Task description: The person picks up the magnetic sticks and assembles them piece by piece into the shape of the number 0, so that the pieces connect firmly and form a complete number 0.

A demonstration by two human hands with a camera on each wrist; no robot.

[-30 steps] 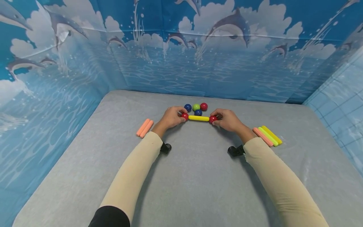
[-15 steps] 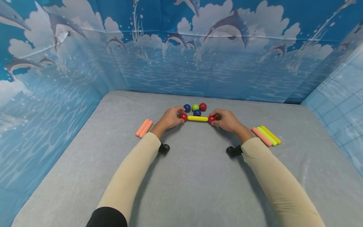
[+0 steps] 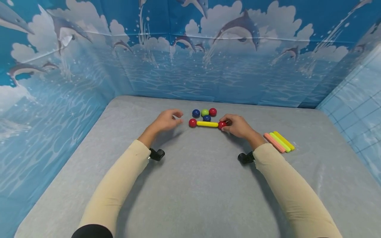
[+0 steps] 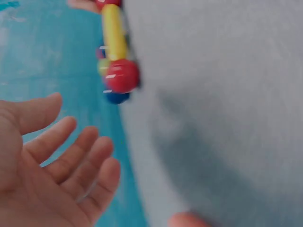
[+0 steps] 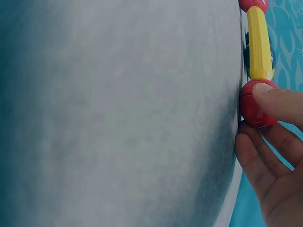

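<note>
A yellow rod [image 3: 207, 124] lies on the grey table with a red ball [image 3: 192, 123] at its left end and a second red ball [image 3: 221, 125] at its right end. My right hand [image 3: 238, 126] pinches the right-end ball between thumb and fingers; the right wrist view shows the thumb on top of that ball [image 5: 253, 106]. Left of the rod, my left hand [image 3: 167, 120] is apart from the left-end ball, its fingers spread and relaxed with nothing in them. In the left wrist view its palm [image 4: 42, 189] faces the camera.
Behind the rod sit two blue balls [image 3: 196, 113], a green ball [image 3: 204, 112] and another red ball [image 3: 212, 112]. At the right lie an orange rod [image 3: 274, 142], a lime rod [image 3: 279, 142] and another yellow rod [image 3: 284, 140]. A dolphin-print curtain [image 3: 178, 76] hangs behind the table.
My left hand has let go of the left-end red ball and moved left, its arm now covering the two orange rods there. The right hand keeps its pinch.
</note>
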